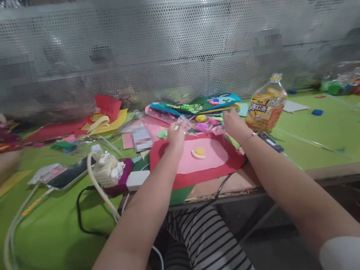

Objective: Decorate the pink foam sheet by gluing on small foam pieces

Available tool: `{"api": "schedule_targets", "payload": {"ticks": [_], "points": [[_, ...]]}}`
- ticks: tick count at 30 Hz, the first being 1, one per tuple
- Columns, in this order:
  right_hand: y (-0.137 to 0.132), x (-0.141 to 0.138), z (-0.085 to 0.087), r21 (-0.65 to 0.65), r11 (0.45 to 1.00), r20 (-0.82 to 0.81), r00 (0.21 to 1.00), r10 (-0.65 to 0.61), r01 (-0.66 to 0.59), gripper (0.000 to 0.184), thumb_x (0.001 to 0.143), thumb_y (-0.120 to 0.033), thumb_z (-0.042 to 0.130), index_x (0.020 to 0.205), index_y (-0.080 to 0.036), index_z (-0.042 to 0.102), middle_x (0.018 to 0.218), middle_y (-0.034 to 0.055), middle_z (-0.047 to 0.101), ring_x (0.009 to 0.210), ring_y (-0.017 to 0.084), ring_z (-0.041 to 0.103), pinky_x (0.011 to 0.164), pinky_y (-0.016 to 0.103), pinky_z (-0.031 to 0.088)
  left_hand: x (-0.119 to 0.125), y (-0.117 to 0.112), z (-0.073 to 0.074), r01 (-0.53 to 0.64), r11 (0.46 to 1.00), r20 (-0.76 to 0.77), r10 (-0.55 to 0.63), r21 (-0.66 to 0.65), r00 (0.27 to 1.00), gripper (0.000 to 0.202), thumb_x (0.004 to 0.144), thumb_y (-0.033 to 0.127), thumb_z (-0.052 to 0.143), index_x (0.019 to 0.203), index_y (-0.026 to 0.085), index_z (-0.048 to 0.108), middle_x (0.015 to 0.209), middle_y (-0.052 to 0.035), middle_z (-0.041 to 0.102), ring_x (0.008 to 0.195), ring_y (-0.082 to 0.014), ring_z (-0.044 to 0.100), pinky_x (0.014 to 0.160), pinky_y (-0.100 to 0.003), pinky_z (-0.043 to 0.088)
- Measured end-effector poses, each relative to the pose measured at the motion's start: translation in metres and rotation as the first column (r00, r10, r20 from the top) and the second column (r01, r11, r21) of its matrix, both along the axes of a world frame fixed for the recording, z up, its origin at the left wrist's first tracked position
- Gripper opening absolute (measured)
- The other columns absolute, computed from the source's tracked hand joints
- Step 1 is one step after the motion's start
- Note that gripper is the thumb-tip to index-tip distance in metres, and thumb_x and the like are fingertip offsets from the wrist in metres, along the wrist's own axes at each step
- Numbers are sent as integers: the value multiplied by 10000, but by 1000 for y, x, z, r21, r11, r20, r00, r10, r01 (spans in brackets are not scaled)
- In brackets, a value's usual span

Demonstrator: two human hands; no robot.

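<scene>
Left hand (176, 135) pinches a limp, probably slippery clear packet (185, 120), likely best gripped at its edge; right hand (233, 122) grip unclear.

Green-topped workbench (339, 136), perforated metal screen (165, 45) behind, grey floor.

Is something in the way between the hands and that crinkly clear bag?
Nothing visible is. The left hand seems to pinch the clear bag at its near edge. The right hand rests just beside it, past the red sheet, with no object between them.
</scene>
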State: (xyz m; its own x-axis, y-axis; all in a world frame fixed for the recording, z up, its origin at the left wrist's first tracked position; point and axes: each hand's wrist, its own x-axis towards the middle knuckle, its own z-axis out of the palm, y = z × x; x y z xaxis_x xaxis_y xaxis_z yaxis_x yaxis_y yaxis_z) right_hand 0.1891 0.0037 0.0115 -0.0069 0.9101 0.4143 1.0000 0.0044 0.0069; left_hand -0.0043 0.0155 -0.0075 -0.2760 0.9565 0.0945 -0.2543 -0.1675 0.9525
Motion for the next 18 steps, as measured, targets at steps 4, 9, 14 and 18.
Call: {"api": "schedule_targets", "payload": {"ticks": [4,9,14,18], "points": [[11,-10,-9,70,977,-60,977,204,-200,336,775,-13,422,1079,-63,554,1225,223,473,1130,264,484,915,360,397,-1,1,0,19,1000,2,-18,-21,1000,72,745,213,579,803,172,592,659,3,598,609,-119,602,534,-204,486],[15,-35,-16,230,811,-260,769,584,-538,283,835,-120,395,1028,-121,603,1048,139,552,997,202,527,881,317,425,1,1,0,109,994,91,-107,-18,990,49,709,165,590,757,159,586,669,2,597,597,-114,582,568,-246,510],[6,-53,-16,281,772,-421,650,633,-569,276,802,-127,409,967,-152,629,966,104,602,896,191,543,840,331,441,3,-5,1,189,982,127,-189,8,974,67,669,162,618,731,156,592,710,-12,629,651,-133,612,662,-310,532],[5,-57,-13,278,781,-585,546,600,-559,283,756,-122,390,877,-165,643,933,79,628,887,176,549,841,312,446,4,-9,4,183,983,119,-181,-11,976,116,631,205,657,721,157,602,680,-11,621,682,-148,625,694,-320,527]]}}
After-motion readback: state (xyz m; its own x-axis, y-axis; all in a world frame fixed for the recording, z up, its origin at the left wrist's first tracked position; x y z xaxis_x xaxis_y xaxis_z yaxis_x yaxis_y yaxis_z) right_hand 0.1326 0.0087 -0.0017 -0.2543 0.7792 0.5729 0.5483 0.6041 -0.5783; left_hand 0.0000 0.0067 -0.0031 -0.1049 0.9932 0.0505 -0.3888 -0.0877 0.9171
